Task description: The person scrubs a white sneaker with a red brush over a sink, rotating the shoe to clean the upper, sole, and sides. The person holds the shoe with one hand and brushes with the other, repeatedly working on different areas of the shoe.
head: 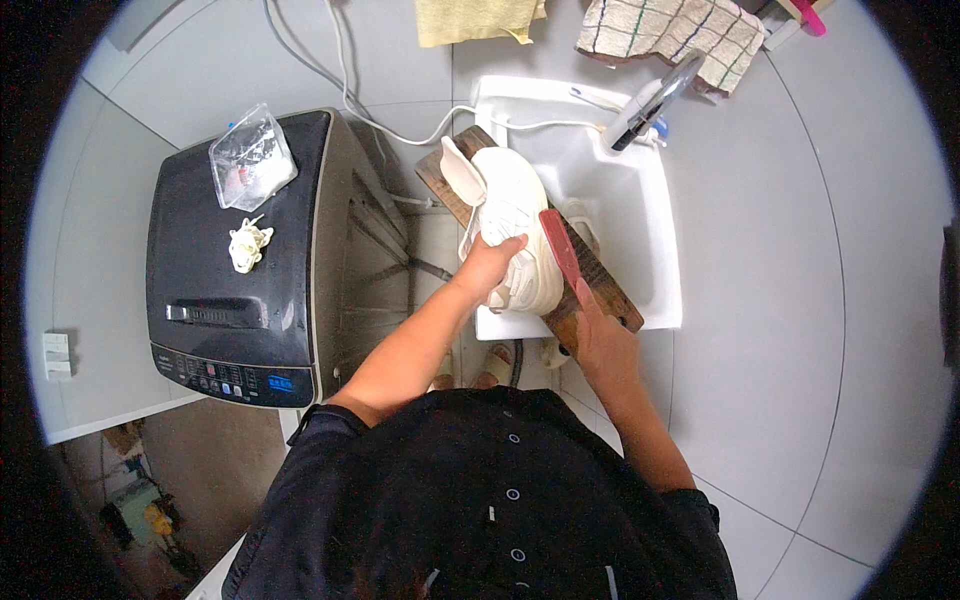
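Note:
A white sneaker rests on a dark wooden board laid slantwise over the white sink. Its pale tongue is pulled out, and no laces show in it. My left hand grips the shoe, thumb spread over its upper. In my right hand is a red-handled brush, held along the side of the sole; its bristles are hidden. Down in the basin, partly behind the board, lies another light shoe.
A chrome faucet leans over the sink's back corner. At left stands a black top-loading washing machine, bearing a clear plastic container with white contents and a bundle of pale laces. Towels hang behind. A white hose crosses to the sink.

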Available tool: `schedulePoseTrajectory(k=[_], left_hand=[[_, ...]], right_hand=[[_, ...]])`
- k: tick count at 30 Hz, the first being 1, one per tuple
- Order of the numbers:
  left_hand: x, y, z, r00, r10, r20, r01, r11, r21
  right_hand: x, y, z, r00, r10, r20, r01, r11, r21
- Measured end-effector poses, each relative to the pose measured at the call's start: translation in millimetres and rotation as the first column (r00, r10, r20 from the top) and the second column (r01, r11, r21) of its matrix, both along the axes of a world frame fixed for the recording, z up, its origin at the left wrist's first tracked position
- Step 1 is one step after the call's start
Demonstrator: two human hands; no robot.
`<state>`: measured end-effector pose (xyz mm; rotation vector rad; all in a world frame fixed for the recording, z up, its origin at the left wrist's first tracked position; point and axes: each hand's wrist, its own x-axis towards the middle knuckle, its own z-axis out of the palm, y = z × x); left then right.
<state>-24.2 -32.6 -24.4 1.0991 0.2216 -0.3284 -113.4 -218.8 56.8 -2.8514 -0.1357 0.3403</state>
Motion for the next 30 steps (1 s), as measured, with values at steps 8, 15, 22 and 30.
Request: schedulePoseTrajectory(k=[8, 15, 22, 30], left_hand=[[0, -1, 8, 0.999, 0.037, -0.003, -0.036, 0.999, 0.014], [-1, 0, 10, 0.999, 0.04, 0.012, -0.04, 0.999, 0.017], [-7, -3, 14, 0.998, 0.067, 0.005, -0.068, 0.996, 0.054], [-1, -4, 17, 0.998, 0.063, 0.024, -0.065, 0.99, 0.122]], right_hand=[[113, 52, 0, 0.976, 0.081, 0.204, -0.079, 0.997, -0.016], [118, 35, -8, 0.975, 0.081, 0.206, -0.096, 0.993, 0.067], [23, -8, -1, 0.992, 0.075, 0.106, -0.067, 0.994, -0.084], [145, 48, -8, 0.924, 0.224, 0.309, -0.235, 0.972, -0.002]])
